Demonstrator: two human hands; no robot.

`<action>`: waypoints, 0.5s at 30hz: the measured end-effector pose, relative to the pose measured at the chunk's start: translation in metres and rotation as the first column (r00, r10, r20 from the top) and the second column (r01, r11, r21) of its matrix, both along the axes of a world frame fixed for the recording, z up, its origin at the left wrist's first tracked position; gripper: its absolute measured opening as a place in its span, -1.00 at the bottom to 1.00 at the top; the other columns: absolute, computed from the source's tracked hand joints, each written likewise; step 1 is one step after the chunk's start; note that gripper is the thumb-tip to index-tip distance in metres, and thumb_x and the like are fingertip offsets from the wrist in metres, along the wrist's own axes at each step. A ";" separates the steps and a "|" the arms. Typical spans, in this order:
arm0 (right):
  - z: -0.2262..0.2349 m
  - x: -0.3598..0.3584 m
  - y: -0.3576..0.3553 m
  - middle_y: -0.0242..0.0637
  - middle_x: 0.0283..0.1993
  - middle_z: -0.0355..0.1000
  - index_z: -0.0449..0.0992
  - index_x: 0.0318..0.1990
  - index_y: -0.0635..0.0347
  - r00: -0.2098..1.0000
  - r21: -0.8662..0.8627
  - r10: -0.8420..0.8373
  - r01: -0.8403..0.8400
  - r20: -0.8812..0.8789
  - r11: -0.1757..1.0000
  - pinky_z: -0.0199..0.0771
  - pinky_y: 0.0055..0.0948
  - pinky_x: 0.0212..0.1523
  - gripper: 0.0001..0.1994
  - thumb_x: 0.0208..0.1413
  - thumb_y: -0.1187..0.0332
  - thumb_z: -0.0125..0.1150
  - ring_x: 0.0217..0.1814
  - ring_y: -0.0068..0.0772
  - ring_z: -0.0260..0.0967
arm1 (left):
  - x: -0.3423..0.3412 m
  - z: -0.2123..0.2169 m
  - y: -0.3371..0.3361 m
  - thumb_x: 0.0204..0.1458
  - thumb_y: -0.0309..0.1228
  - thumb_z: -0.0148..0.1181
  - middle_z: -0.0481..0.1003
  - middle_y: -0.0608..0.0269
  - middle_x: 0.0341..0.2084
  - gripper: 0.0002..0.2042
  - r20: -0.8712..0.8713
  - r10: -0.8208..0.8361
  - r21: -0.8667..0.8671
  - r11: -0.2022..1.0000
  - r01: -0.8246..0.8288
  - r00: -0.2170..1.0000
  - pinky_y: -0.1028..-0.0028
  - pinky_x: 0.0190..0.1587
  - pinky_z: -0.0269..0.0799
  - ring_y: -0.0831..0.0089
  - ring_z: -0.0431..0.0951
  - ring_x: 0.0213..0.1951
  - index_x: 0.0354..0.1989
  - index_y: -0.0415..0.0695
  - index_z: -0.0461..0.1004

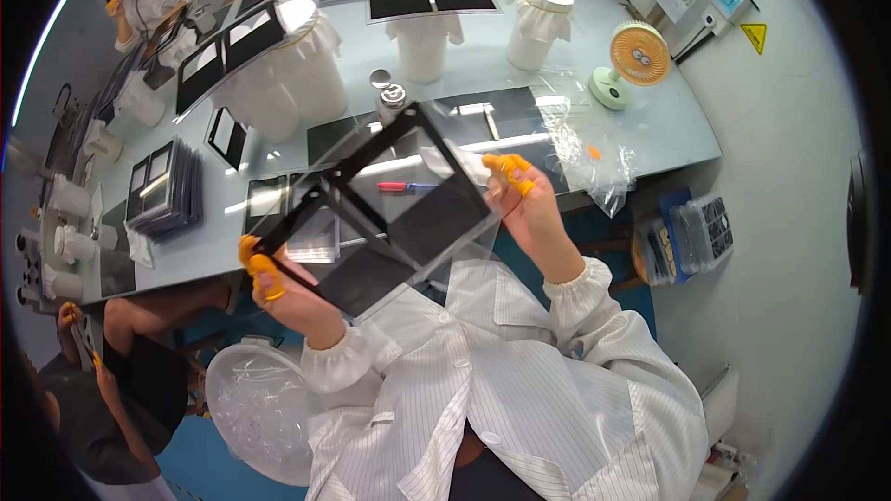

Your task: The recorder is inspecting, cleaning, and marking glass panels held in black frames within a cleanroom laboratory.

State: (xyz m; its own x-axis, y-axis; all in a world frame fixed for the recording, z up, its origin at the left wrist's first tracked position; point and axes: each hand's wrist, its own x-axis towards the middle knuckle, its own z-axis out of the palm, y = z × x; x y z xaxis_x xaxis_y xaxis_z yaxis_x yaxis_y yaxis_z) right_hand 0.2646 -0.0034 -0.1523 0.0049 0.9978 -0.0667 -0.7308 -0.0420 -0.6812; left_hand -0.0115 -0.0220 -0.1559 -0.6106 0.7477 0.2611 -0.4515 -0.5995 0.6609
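Above the grey table: left hand at seven o'clock, right hand at three, both pinching black-framed panel.

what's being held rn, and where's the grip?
A black-framed rectangular panel with a clear film, held up over the table. Left hand grips its lower-left corner, right hand its right edge, both with orange finger cots.

- A clean assembly workshop: the wearer's white striped anti-static coat sits below the hands.
- Beyond the hands, a long grey workbench carries cloth-covered white containers and stacked black frames.
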 end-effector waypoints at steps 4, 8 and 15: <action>0.017 0.086 0.023 -0.40 -0.59 0.23 0.33 -0.26 0.34 0.820 -0.039 -0.162 0.219 0.549 0.975 0.25 -0.62 -0.54 -0.81 0.09 0.40 -0.18 -0.61 -0.64 0.15 | -0.011 0.009 0.002 0.04 -0.27 -0.13 0.35 0.20 -0.21 -0.65 -0.184 0.103 -0.212 0.967 -0.141 0.978 0.55 0.03 0.11 0.48 0.32 -0.13 -0.14 -0.31 0.28; -0.005 0.202 0.056 -0.29 -0.61 0.26 0.34 -0.29 0.30 -0.121 0.208 -0.172 0.452 0.978 0.867 0.30 -0.46 -0.53 -0.82 0.01 0.37 -0.07 -0.56 -0.39 0.28 | -0.016 -0.004 0.000 0.03 -0.25 -0.10 0.36 0.20 -0.21 -0.66 -0.131 -0.020 -0.337 0.941 -0.025 0.991 0.55 0.02 0.15 0.47 0.34 -0.15 -0.16 -0.27 0.31; -0.105 0.247 0.070 -0.09 -0.16 0.25 0.34 -0.21 0.23 -0.757 0.506 0.016 0.452 0.653 0.735 0.28 -0.26 -0.23 -0.75 -0.11 0.45 -0.05 -0.23 -0.12 0.26 | -0.011 -0.011 -0.007 0.01 -0.17 -0.07 0.41 0.21 -0.34 -0.67 -0.180 -0.149 -0.437 0.898 0.056 0.972 0.68 -0.10 0.29 0.54 0.42 -0.23 -0.25 -0.22 0.32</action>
State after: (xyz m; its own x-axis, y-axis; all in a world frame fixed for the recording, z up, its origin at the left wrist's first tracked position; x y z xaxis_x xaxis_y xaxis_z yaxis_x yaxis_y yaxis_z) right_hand 0.5118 0.0671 -0.2573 0.4786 0.6877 0.5459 0.8557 -0.5047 -0.1145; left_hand -0.0224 -0.0291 -0.1665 -0.4924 0.8703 0.0134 -0.3228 -0.1969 0.9258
